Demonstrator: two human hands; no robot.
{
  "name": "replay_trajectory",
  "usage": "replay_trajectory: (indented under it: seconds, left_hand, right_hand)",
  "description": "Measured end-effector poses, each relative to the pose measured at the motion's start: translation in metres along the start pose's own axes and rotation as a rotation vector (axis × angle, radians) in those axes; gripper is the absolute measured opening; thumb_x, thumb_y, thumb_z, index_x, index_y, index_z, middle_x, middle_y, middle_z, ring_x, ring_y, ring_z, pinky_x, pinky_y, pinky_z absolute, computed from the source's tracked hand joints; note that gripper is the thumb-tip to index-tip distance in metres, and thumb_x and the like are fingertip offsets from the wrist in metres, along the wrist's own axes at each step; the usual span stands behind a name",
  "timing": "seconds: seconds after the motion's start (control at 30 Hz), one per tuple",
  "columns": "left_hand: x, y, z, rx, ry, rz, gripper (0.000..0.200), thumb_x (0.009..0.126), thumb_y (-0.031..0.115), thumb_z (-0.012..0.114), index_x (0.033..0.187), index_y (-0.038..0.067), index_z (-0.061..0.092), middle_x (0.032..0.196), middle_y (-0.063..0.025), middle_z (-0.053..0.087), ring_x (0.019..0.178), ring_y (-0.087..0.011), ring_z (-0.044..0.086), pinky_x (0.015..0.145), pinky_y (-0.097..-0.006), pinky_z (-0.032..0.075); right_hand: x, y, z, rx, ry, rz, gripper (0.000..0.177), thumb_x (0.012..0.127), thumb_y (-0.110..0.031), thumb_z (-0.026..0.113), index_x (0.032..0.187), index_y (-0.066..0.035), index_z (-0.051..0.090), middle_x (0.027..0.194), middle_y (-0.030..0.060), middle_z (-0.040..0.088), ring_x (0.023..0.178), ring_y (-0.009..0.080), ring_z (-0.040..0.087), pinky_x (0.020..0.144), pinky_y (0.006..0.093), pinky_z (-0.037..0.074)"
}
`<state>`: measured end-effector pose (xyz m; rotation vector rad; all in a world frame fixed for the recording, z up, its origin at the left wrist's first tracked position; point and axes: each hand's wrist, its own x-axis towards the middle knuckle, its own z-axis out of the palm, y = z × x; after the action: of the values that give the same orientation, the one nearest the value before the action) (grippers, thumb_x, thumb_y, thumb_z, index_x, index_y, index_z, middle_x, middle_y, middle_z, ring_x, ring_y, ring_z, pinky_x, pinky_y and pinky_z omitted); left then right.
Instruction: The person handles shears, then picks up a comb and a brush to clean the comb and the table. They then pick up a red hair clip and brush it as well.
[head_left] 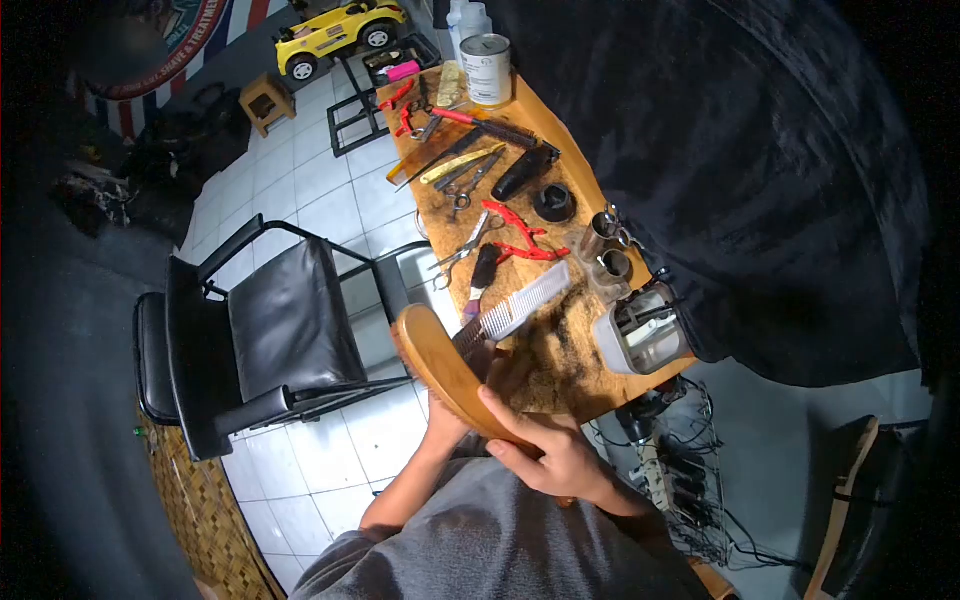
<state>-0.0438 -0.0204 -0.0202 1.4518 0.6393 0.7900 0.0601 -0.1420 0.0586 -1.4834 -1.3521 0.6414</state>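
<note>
My right hand (552, 455) is closed on the near end of a curved wooden brush (440, 355), held above my lap with its smooth back towards me. Behind the brush, my left hand (447, 415) is mostly hidden. From there a pale comb (525, 303) slants up over the table edge, its lower end apparently between the left hand's fingers. Just beyond the comb lie a dark-bristled brush (485, 268) and red clips (525, 240). Scissors (460, 255) rest to the left of these.
On the hair-strewn wooden table (575, 375) stand a metal tray of tools (640, 335), metal cups (612, 265), a black hair clipper (523, 172) and a tin can (487, 75). A black chair (295, 320) is at left. Cables (690, 480) hang below right; a dark cloth (760, 170) borders the table.
</note>
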Motion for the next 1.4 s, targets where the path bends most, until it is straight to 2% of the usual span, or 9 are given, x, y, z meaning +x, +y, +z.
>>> replay_trajectory:
  seconds: [0.27,0.43,0.57,0.63,0.77,0.9,1.1,1.27,1.4]
  left_hand:
    - [-0.006,0.016,0.01,0.109,-0.13,0.114,0.029,0.078,0.007,0.062,0.104,-0.003,0.056,0.092,-0.013,0.064,0.082,-0.0202,0.062,0.073,-0.031,0.049]
    - [-0.002,0.017,-0.002,-0.054,0.045,-0.47,0.025,0.097,0.02,0.048,0.11,0.0,0.058,0.101,-0.0074,0.062,0.09,-0.0152,0.059,0.078,-0.0273,0.047]
    - [-0.003,0.02,-0.008,-0.779,0.037,-0.29,0.049,0.098,0.039,0.039,0.127,0.001,0.046,0.118,-0.0122,0.056,0.111,-0.0229,0.052,0.099,-0.0391,0.037]
    - [0.002,0.015,-0.019,-0.74,-0.228,-0.198,0.052,0.098,0.039,0.039,0.13,-0.002,0.043,0.122,-0.0141,0.055,0.11,-0.0258,0.054,0.101,-0.0415,0.036]
    - [-0.001,0.029,-0.01,-0.552,-0.106,-0.107,0.047,0.099,0.035,0.036,0.128,0.0,0.043,0.123,-0.019,0.054,0.113,-0.032,0.054,0.092,-0.0437,0.045]
    - [0.003,0.021,-0.024,-0.53,-0.013,-0.08,0.038,0.097,0.025,0.043,0.124,-0.002,0.046,0.118,-0.0203,0.056,0.105,-0.031,0.059,0.083,-0.041,0.05]
    - [0.017,0.015,-0.032,-0.542,0.085,-0.075,0.024,0.095,0.02,0.052,0.106,-0.001,0.052,0.094,-0.0117,0.062,0.088,-0.0236,0.063,0.078,-0.0441,0.054]
    - [0.025,0.02,-0.027,-0.902,0.061,-0.262,0.028,0.097,0.03,0.045,0.121,0.014,0.047,0.1,-0.0013,0.058,0.1,-0.0167,0.058,0.087,-0.048,0.052]
    - [0.029,0.019,-0.017,-1.198,-0.061,-0.391,0.035,0.097,0.015,0.046,0.13,0.008,0.039,0.082,0.0003,0.045,0.067,-0.0084,0.045,0.063,-0.0207,0.044]
  right_hand:
    - [0.031,-0.011,-0.003,-0.027,0.237,-0.046,0.055,0.081,-0.006,0.063,0.133,-0.001,0.046,0.096,0.022,0.064,0.074,0.0262,0.066,0.069,0.0326,0.05]
    - [0.026,-0.002,-0.005,-0.069,0.323,-0.156,0.052,0.081,-0.005,0.062,0.131,0.003,0.046,0.088,0.0199,0.065,0.073,0.0264,0.066,0.068,0.0316,0.05]
    - [0.013,0.004,-0.003,-0.072,0.188,-0.103,0.049,0.08,-0.007,0.065,0.127,0.0,0.052,0.085,0.0188,0.065,0.071,0.0261,0.065,0.068,0.0329,0.05]
    - [0.011,0.009,0.0,-0.128,0.235,-0.112,0.049,0.079,-0.008,0.066,0.126,-0.002,0.053,0.084,0.0182,0.065,0.07,0.0258,0.065,0.068,0.0332,0.05]
    - [0.013,0.014,-0.015,-0.232,0.417,0.008,0.05,0.082,-0.007,0.065,0.129,-0.002,0.05,0.075,0.0184,0.065,0.056,0.0163,0.061,0.051,0.0303,0.047]
    - [0.006,0.024,-0.03,-0.248,0.497,0.171,0.05,0.086,-0.004,0.057,0.134,0.002,0.042,0.112,0.0234,0.061,0.078,0.0173,0.063,0.066,0.029,0.049]
    - [-0.007,0.036,-0.025,0.016,0.58,0.182,0.058,0.087,-0.008,0.058,0.138,0.005,0.032,0.131,0.0236,0.047,0.115,0.026,0.052,0.091,0.0327,0.044]
    - [-0.019,0.034,-0.021,0.416,0.509,0.098,0.067,0.087,-0.007,0.059,0.14,0.009,0.022,0.141,0.0226,0.035,0.123,0.0245,0.044,0.099,0.032,0.037]
    - [-0.048,0.058,-0.008,0.352,0.236,0.123,0.056,0.087,-0.016,0.065,0.127,0.013,0.039,0.122,0.0235,0.054,0.109,0.0243,0.055,0.09,0.0338,0.045]
